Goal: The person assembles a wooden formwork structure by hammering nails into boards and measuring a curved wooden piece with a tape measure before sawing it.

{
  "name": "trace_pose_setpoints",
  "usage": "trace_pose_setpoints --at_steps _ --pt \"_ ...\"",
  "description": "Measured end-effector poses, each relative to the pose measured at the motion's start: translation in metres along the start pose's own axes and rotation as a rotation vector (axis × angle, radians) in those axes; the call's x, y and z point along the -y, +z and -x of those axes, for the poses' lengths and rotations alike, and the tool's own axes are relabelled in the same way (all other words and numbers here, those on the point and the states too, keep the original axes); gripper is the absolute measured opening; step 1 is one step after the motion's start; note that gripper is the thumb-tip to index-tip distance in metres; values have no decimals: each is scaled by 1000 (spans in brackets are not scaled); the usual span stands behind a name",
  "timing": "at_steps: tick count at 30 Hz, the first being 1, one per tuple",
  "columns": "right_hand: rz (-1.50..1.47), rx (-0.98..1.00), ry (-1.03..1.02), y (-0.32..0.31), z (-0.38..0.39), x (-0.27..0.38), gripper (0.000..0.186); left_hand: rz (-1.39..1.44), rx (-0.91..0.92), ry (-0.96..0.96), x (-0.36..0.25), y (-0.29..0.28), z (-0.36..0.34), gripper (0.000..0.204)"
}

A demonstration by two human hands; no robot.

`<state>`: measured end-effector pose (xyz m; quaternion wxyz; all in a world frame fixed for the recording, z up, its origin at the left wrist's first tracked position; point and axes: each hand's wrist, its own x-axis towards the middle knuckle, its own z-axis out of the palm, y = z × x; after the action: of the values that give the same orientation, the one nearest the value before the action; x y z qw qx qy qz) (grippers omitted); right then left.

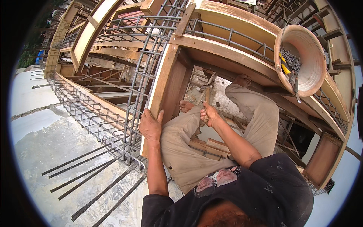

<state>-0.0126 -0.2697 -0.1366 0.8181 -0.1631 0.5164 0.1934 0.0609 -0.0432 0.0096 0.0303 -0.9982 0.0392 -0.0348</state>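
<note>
While the right hand (209, 114) is closed around the wooden handle of a hammer (207, 98), the tool's head sits beyond the fist, on the far side from the wrist, between the person's legs. To the hammer's left, the left hand (150, 126) clasps the edge of a timber formwork panel (165, 85), just beside a rebar cage (141, 68). A bucket (312, 43) holds nails (290, 59).
</note>
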Motion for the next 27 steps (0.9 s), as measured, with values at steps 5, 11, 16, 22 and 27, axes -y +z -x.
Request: trace_pose_setpoints --at_steps 5,11,16,22,27 --pt "-227 95 134 59 -71 -9 14 3 71 -26 6 5 7 63" --pt "-130 270 138 41 -136 -6 20 49 20 20 -12 2 0 65" --pt "168 59 105 52 -39 10 14 140 -107 57 11 0 3 67" --pt "979 49 -367 -6 154 -4 28 1045 209 64 -95 -14 29 45" --pt "1425 12 -898 -60 225 5 45 1701 600 -186 -185 -35 66 40"
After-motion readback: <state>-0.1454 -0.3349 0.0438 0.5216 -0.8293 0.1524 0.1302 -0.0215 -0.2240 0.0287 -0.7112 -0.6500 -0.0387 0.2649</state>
